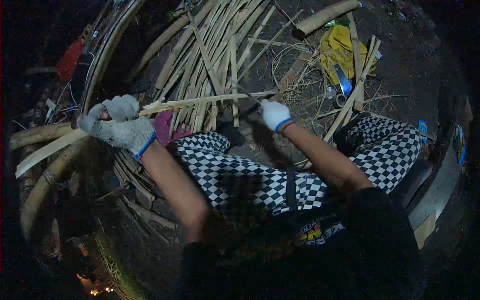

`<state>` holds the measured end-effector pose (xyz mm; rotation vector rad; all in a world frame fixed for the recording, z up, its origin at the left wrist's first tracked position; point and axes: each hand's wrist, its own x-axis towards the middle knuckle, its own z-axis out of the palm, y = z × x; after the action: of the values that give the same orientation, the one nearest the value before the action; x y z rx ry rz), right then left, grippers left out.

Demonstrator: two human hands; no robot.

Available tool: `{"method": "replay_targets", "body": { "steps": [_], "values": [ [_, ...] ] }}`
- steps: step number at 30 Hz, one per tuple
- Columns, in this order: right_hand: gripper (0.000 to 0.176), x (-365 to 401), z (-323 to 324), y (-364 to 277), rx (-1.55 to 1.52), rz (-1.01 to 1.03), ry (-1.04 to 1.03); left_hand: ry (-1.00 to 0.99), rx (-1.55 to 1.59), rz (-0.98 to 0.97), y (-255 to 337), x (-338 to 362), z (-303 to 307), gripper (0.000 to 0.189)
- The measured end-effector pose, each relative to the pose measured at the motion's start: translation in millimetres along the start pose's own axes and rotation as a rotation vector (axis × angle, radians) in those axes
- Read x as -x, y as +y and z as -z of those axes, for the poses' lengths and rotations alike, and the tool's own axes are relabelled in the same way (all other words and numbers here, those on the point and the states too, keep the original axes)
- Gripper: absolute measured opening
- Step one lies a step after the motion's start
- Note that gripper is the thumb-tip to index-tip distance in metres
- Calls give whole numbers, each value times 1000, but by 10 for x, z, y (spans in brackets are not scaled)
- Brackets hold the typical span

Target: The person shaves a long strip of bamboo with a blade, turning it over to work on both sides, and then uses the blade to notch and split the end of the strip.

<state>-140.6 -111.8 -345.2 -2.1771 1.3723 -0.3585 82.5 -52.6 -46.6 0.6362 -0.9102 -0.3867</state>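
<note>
L hand [117, 125], gloved, closed round bamboo strip [200, 101]. R hand [275, 115] fisted on dark tool [246, 93], prob. a blade, at strip's R end. Strip lies across my knees, long axis L–R, butt sticking out past L hand. Cut looks barely begun, most of length left. Pile of strips [215, 55] ahead.

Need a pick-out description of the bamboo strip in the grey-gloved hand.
Start at the heap of bamboo slats fanned out beyond the checked trousers. One pale bamboo strip lies across it, gripped by the left hand and reaching the right hand. Its neighbours run lengthwise; only it crosses them.
</note>
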Motion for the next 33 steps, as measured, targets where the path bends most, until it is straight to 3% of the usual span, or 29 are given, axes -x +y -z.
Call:
{"method": "replay_targets", "body": {
  "steps": [2, 3, 4, 7, 10, 12, 14, 15, 18, 19, 20, 21, 22, 23, 24, 26, 27, 28, 31, 33],
  "values": [
    [24, -62, 197, -215, 91, 47, -51, 26, 51, 50, 19, -26, 4, 31],
    [24, -86, 202, -361, 62, -18, -5, 157, 18, 2, 6, 15, -34, 32],
    [22, -7, 370, -474, 66, 109, 31, 164, 15, 13, 5, 20, -9, 32],
    [14, 121, 395, -652, -41, 267, 135, 37, -38, 5, -54, -89, 134, 38],
    [17, 10, 28, 19, -44, 302, 71, -122, -40, 49, -43, -153, 168, 42],
    [24, -120, -93, 301, -48, -63, -46, -157, 63, 69, -19, -166, 100, 44],
    [24, -243, -51, 61, 75, -67, -98, 155, -115, 33, -36, -175, 13, 52],
    [23, -252, 56, -84, 44, -90, -123, -130, 142, 114, -50, -237, 279, 45],
    [18, -85, 356, -470, 20, 159, 35, -173, 121, 101, -91, -300, 252, 44],
    [18, -78, 328, -449, 13, 156, 27, -171, 139, 109, -109, -323, 215, 45],
    [18, -87, 313, -381, -132, 234, 49, -171, 134, 108, -113, -325, 111, 45],
    [19, -77, 295, -300, -278, 310, 64, -41, -5, 74, -111, -305, 18, 46],
    [21, -170, -12, 41, -179, 266, 18, 88, -147, 39, -104, -275, -32, 46],
    [20, -221, -226, 350, -123, 113, -22, -104, -103, 65, -89, -309, 78, 44],
    [18, -277, -326, 518, -67, -39, -55, -110, -105, 62, -79, -328, 84, 44],
    [20, -364, -282, 375, -37, -30, -65, 35, -220, 53, -70, -346, 95, 46],
    [23, -363, -261, 261, -4, -30, -84, -183, 55, 104, -91, -409, 296, 48],
    [23, -393, -12, 70, 59, 14, -186, -181, 54, 111, -90, -428, 343, 48],
    [21, -272, 129, -232, -73, 228, 7, -334, 81, 136, -100, -451, 326, 50],
    [20, -236, 193, -189, -195, 403, 18, -247, -24, 97, -133, -413, 189, 49]
  ]
}}
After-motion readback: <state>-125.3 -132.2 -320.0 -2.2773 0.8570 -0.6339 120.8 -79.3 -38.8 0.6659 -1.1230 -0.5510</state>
